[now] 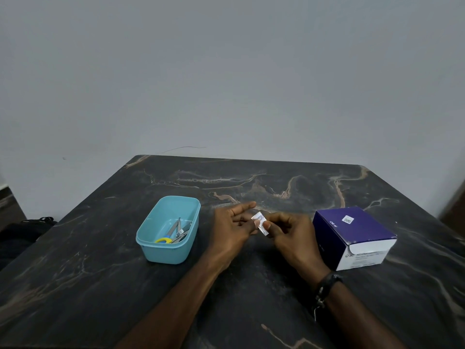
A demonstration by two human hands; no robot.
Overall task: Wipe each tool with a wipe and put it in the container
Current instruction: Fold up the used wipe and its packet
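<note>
The wipe point(259, 222), sealed in a small white printed sachet as far as I can tell, sits between the two hands above the middle of the surface point(251, 177), a dark stone-look slab veined in tan. The right hand point(289, 235) pinches the sachet between thumb and curled fingers point(274, 217), and the left hand point(234, 222) meets it from the other side, index finger held straight out and the lower fingertips touching the packet's edge; whether those fingers actually grip it I cannot tell. My guess is that the step in hand is getting a wipe ready, tearing or peeling the packet open, so the next move calls for a firm hold on both sides and a pull apart without dropping the thin, flimsy paper. Toward the left edge sits the container point(168, 229), a pale blue plastic tub with rounded corners and a smooth rim, and in it lie the tools point(177, 231): slim grey metal pieces and scissors with a yellow handle. Near the right edge stands a purple and white cardboard box point(352, 235), matte, square-cornered, with small print on its white side.
</note>
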